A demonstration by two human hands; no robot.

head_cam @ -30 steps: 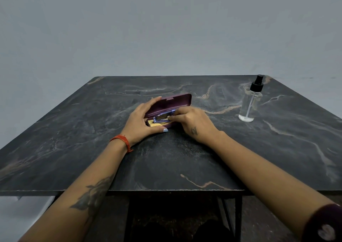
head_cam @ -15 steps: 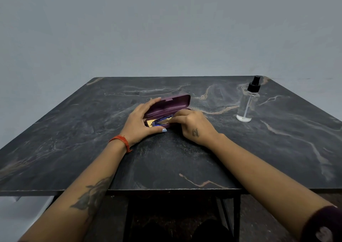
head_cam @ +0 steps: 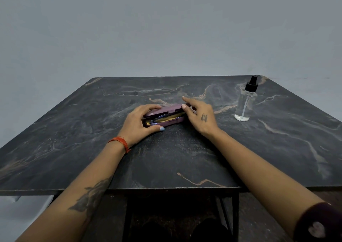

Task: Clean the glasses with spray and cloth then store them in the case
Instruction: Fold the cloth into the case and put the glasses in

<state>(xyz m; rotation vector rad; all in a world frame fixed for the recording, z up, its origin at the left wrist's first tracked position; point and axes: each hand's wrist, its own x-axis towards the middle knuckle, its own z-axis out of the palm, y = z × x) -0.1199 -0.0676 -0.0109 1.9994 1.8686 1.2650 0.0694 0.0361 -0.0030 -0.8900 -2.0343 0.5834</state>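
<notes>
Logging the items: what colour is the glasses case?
Purple glasses case, best seen in the head view.

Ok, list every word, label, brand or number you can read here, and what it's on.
None can be read.
Spray bottle: clear, no label visible.
Purple case: no print visible.
Right hand: a small tattoo mark, not legible as text.
</notes>
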